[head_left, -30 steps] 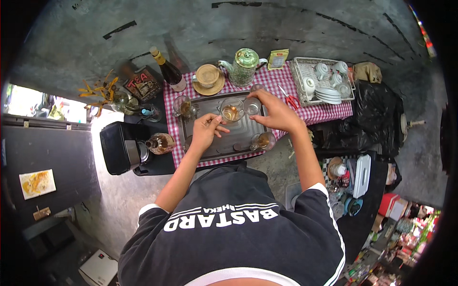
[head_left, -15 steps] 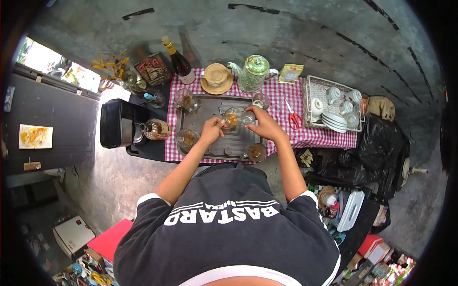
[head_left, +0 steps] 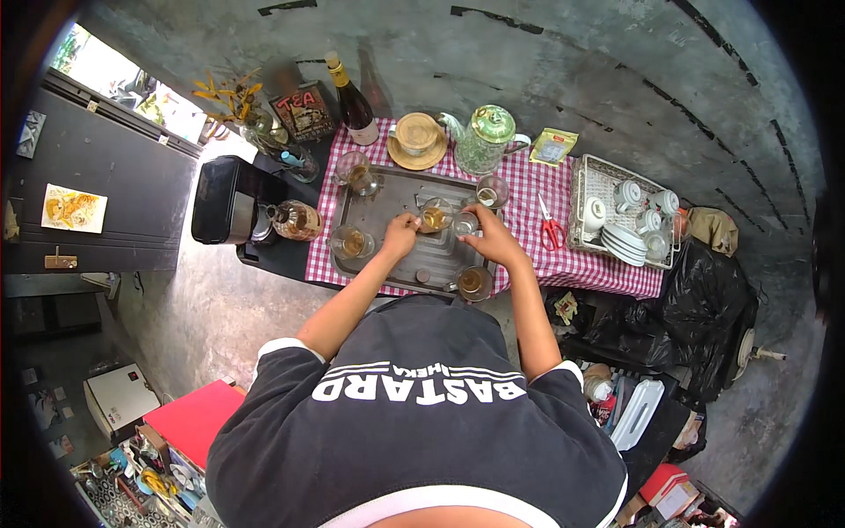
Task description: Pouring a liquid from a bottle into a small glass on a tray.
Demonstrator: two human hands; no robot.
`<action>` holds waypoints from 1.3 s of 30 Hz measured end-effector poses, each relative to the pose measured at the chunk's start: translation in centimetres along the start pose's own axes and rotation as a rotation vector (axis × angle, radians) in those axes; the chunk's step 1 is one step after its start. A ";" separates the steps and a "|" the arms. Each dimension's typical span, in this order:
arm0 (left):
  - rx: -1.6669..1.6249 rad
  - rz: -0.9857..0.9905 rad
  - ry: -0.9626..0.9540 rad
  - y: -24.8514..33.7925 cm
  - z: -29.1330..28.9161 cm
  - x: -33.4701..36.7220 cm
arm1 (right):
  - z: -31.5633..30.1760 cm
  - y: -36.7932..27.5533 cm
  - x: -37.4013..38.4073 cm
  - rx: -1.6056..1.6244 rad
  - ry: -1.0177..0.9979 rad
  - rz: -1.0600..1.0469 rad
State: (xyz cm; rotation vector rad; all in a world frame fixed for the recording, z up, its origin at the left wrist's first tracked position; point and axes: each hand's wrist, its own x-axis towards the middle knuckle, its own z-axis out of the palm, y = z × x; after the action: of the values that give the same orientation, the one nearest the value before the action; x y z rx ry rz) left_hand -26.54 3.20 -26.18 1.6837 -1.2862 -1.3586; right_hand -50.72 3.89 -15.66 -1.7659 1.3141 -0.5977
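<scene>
"What's being held here?"

"The right hand (head_left: 496, 238) is gripping a small, clear, round drinking glass (head_left: 465, 226), its thumb and fingers spanning the side. The left hand (head_left: 402, 236) is holding its fingertips bunched beside a round, clear glass cup of amber liquid (head_left: 434, 217); I cannot tell whether they're gripping it"

"And where is that cup?"

"It's sitting over the middle of a dark, rectangular metal tray (head_left: 396, 199), just left of the small glass; I cannot tell if it's resting there. Other clear glass cups (head_left: 474, 283) are standing near the tray's corners"

"Which step are we seeing?"

"Probably a pour between the two, though no stream is showing"

"What's the next move calling for?"

"I'm judging a steady cup and a slow, controlled tilt"
</scene>
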 end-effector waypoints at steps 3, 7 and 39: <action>0.054 -0.018 -0.005 -1.5 -0.1 0.6 | -0.3 0.0 -0.4 0.025 0.005 0.025; 0.166 0.202 0.075 -4.1 0.2 1.8 | -1.0 -0.6 -0.4 0.069 -0.009 0.063; 0.488 0.191 0.141 7.8 -4.5 -4.8 | 0.7 -3.1 -0.2 0.157 -0.003 0.041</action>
State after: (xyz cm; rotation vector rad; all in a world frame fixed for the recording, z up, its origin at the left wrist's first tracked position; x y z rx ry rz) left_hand -24.61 4.53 -16.29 1.8683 -1.7401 -0.8395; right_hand -48.56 4.60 -13.40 -1.6083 1.2637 -0.6568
